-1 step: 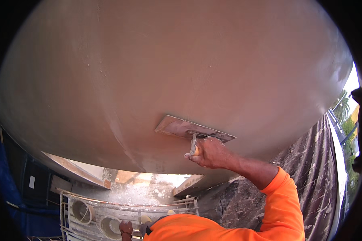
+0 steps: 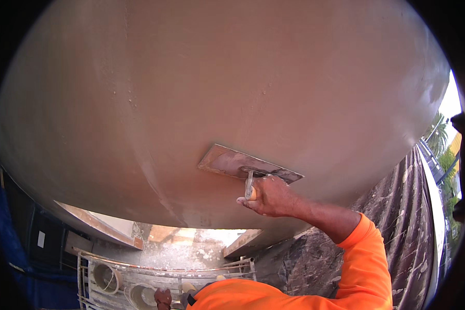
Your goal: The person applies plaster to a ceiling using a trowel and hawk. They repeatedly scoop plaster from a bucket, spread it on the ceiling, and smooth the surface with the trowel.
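Note:
My right hand is closed around the pale handle of a rectangular plastering trowel. The trowel's long blade lies against, or very close to, the smooth brownish-grey plastered wall, slanting down to the right. Whitish smears cover the blade's back and my fingers. Down at the lower edge, my left hand hangs beside a bucket. It is small and dark in the picture, and its fingers cannot be made out. Faint ridges and a few small lumps mark the wall above and left of the trowel.
Below me is a scaffold platform with a splattered rail; another bucket stands on it at the left. Dark stained sheeting hangs at the right. Blue sheeting lines the left edge. A ledge juts below the wall.
The trowel's blade has tipped slightly, showing more of its back. The wall's lower edge sits a little lower in the picture. My right hand keeps its grip, almost unmoved.

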`<state>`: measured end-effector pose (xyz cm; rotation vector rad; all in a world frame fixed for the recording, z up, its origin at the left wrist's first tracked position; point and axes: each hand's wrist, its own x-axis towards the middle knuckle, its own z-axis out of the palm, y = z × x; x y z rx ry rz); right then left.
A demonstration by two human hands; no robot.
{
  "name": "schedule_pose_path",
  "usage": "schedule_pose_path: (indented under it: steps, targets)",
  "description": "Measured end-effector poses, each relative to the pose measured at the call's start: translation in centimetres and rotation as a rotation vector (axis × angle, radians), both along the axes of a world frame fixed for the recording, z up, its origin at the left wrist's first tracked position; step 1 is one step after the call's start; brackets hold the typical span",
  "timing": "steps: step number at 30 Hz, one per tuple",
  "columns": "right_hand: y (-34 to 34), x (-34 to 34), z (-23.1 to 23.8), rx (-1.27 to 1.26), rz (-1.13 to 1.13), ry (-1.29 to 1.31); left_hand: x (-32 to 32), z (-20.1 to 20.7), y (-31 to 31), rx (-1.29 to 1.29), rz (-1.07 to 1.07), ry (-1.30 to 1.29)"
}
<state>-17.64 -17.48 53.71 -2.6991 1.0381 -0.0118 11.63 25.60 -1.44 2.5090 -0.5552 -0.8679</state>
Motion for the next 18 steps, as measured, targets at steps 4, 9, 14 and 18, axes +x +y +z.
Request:
schedule_pose_path:
  steps: [4,9,14,18]
  targets:
    - [0.5,-0.5,9.5,0.062,-0.051,-0.204,1.0,-3.1,-1.0,0.169,-0.517,-0.414]
    - [0.2,-2.4,19.1,0.071,-0.108,-0.495,-1.6,-3.3,-1.4,-0.062,0.033,0.035]
    - [-1.8,-6.5,24.0,0.112,-0.090,-0.860,-3.1,-2.8,-2.2,-0.028,0.028,0.037]
    - [-1.8,-10.4,25.1,0.174,-0.100,-1.229,-3.5,-3.0,-1.5,0.042,-0.115,-0.014]
